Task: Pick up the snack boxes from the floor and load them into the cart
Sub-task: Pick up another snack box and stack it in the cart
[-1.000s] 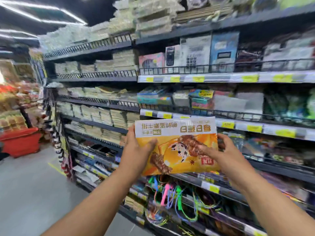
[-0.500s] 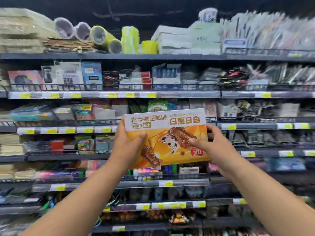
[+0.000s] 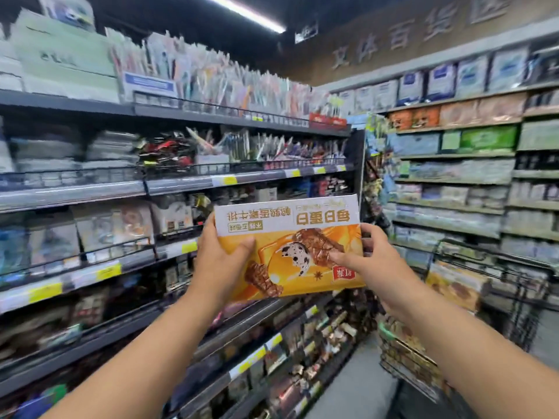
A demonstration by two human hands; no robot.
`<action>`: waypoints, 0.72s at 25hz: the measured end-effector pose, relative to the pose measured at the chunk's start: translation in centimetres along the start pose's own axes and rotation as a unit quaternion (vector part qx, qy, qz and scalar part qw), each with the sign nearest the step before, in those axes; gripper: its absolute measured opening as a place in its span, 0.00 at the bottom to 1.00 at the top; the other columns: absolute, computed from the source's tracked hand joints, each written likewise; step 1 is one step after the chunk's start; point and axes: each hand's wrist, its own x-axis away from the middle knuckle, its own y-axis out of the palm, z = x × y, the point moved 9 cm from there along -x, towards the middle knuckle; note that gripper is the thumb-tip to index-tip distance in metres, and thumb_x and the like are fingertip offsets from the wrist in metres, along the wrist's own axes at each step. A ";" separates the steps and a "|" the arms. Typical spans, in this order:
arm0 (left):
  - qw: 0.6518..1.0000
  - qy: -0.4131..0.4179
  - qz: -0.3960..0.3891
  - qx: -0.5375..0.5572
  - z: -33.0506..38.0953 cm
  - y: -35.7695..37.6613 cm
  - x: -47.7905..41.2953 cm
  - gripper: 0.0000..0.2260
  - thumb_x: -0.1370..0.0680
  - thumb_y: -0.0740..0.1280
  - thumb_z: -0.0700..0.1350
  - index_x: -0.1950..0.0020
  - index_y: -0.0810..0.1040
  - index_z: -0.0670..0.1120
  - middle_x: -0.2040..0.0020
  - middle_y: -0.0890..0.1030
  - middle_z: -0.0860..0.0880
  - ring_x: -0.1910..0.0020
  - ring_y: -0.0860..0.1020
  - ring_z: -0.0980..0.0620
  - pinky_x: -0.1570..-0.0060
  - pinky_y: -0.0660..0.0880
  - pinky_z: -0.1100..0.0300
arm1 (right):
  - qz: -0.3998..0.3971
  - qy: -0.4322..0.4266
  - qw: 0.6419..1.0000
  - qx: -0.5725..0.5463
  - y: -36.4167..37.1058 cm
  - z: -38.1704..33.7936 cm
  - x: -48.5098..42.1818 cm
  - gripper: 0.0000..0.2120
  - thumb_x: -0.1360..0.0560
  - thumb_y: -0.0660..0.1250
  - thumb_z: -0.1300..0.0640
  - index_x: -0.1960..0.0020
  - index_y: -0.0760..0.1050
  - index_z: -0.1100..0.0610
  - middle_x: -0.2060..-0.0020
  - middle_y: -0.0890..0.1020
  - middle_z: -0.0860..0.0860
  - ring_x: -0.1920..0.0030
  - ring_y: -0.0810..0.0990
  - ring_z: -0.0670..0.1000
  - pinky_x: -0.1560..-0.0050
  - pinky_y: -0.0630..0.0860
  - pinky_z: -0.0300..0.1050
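Right of the grip, the wire cart (image 3: 514,285) holds at least one similar box (image 3: 453,285). Both hands, left hand (image 3: 222,264) and right hand (image 3: 372,267), clasp one snack box (image 3: 290,246).

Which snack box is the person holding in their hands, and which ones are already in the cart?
The held one is the orange and white snack box, upside down between the left hand and right hand. Similar orange boxes sit inside the black wire cart to the right.

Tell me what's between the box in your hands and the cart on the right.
Nothing solid: in the head view the snack box, gripped by the left hand and right hand, is separated from the wire cart only by open aisle.
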 end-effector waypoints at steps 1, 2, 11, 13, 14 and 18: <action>1.000 0.006 -0.028 0.012 -0.6 3.8 -1.8 0.31 0.26 0.73 0.48 0.26 0.62 0.54 0.34 0.75 0.50 0.36 0.75 0.51 0.36 0.70 0.56 | 0.032 0.006 0.999 0.013 -2.8 0.8 -1.2 0.34 0.29 0.76 0.55 0.29 0.63 0.46 0.36 0.71 0.49 0.42 0.75 0.50 0.46 0.75 0.49; 0.998 0.011 -0.052 0.024 -1.1 7.5 -3.5 0.32 0.25 0.72 0.46 0.25 0.61 0.52 0.34 0.75 0.50 0.36 0.74 0.51 0.37 0.69 0.57 | 0.061 0.002 0.998 0.017 -5.2 1.5 -2.3 0.33 0.29 0.76 0.57 0.30 0.63 0.46 0.37 0.71 0.49 0.43 0.76 0.49 0.48 0.75 0.47; 0.963 0.075 -0.242 0.094 -2.5 35.7 -14.4 0.34 0.24 0.69 0.51 0.23 0.56 0.51 0.30 0.71 0.49 0.32 0.71 0.49 0.31 0.68 0.47 | 0.263 0.029 0.963 0.047 -23.8 6.8 -11.3 0.42 0.37 0.80 0.52 0.29 0.64 0.46 0.38 0.74 0.50 0.42 0.79 0.55 0.46 0.79 0.62; 0.958 0.079 -0.259 0.098 -3.0 41.3 -15.4 0.34 0.24 0.69 0.50 0.22 0.56 0.51 0.31 0.69 0.49 0.32 0.70 0.49 0.31 0.67 0.48 | 0.288 0.038 0.955 0.058 -27.5 8.3 -12.5 0.38 0.32 0.78 0.57 0.28 0.62 0.47 0.39 0.74 0.48 0.43 0.78 0.54 0.47 0.79 0.59; 0.956 0.072 -0.265 0.107 -3.4 43.7 -15.8 0.34 0.24 0.69 0.50 0.22 0.55 0.52 0.33 0.68 0.50 0.32 0.69 0.50 0.31 0.67 0.49 | 0.298 0.039 0.951 0.071 -29.2 9.0 -13.2 0.37 0.31 0.77 0.58 0.27 0.62 0.48 0.39 0.74 0.48 0.43 0.78 0.53 0.46 0.79 0.58; 0.946 0.065 -0.295 0.116 -4.6 55.3 -17.1 0.33 0.22 0.68 0.46 0.22 0.55 0.51 0.34 0.64 0.50 0.35 0.67 0.52 0.31 0.64 0.55 | 0.329 0.051 0.937 0.109 -37.7 12.6 -17.4 0.37 0.32 0.77 0.58 0.29 0.63 0.49 0.38 0.74 0.51 0.43 0.79 0.54 0.39 0.75 0.60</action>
